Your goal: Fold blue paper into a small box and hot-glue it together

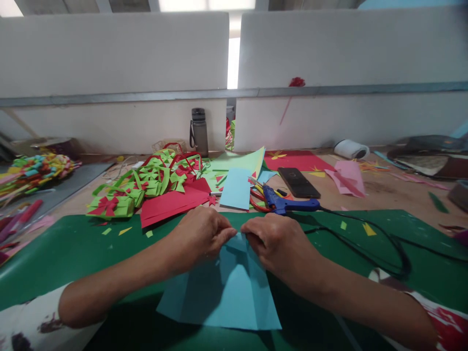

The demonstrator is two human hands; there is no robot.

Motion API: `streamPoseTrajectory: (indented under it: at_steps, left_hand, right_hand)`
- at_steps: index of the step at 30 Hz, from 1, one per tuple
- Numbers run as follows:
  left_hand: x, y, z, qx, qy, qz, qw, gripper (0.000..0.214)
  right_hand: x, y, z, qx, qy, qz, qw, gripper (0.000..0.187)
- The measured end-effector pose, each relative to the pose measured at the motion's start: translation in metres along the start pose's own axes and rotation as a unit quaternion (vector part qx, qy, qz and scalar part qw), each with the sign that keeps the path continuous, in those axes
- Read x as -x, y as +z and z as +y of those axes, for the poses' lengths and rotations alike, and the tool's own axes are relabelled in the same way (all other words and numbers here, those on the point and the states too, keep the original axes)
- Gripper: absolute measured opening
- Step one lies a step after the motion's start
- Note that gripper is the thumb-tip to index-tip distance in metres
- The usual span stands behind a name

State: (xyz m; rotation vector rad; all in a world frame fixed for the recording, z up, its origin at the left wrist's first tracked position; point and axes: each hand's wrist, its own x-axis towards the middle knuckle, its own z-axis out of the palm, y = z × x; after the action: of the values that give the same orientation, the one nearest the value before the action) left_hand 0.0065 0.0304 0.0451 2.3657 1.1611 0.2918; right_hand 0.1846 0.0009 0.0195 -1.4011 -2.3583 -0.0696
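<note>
Just below and between both sets of fingertips, spreading toward the body: one light-blue paper sheet (pixel 224 297), creased and folded, above the green mat (pixel 51 256), with no telling whether all of its near edge touches down. Left hand (pixel 201 234) with thumb and index finger pressed together at the left end of the narrow far edge; right hand (pixel 274 241) pinching the right end of that edge the same way, close beside the left fingertips but apart from them. Counted beyond the hands: one blue glue gun (pixel 280 201), one dark phone (pixel 299 183) near it on the right, one smaller light-blue piece (pixel 236 190) just left of it, one dark bottle (pixel 200 134) farther back, one white roll (pixel 351 149) at right. On the mat, two green scraps (pixel 107 231) and one yellow scrap (pixel 125 231) to the left, one more of each to the right. Green boxes (pixel 124 207) too overlapped to count; several red sheets (pixel 175 202) in a pile, exact number unclear. As for direction, narrow end pointing away from the body, wide edge facing it, creases running roughly front to back; long axis uncertain, given the slant and the covering hands.
</note>
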Motion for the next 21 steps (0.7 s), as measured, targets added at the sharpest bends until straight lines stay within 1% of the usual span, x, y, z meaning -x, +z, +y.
streamPoseTrajectory:
  at_steps: [3, 6, 12, 17, 21]
  left_hand:
    - [-0.0001, 0.0006, 0.0011, 0.006, 0.016, 0.007, 1.000, 0.035]
    - [0.0001, 0.0016, 0.0028, 0.007, 0.012, 0.012, 1.000, 0.035]
    - [0.0011, 0.0017, 0.0048, 0.008, 0.008, -0.001, 1.000, 0.033]
    - [0.0006, 0.0029, 0.0033, 0.003, 0.019, 0.029, 0.999, 0.036]
    - [0.0004, 0.0027, 0.0026, 0.009, 0.017, 0.008, 1.000, 0.034]
  right_hand:
    - [0.0015, 0.0015, -0.0007, 0.021, -0.005, 0.012, 1.000, 0.015]
    - [0.0019, 0.0024, -0.0019, 0.038, -0.016, 0.032, 0.999, 0.017]
    - [0.0028, 0.0021, -0.0034, 0.035, -0.033, 0.057, 0.997, 0.021]
    - [0.0048, 0.0020, -0.0058, 0.046, -0.048, 0.086, 0.994, 0.023]
    - [0.0057, 0.0015, -0.0073, 0.053, -0.054, 0.087, 0.993, 0.023]
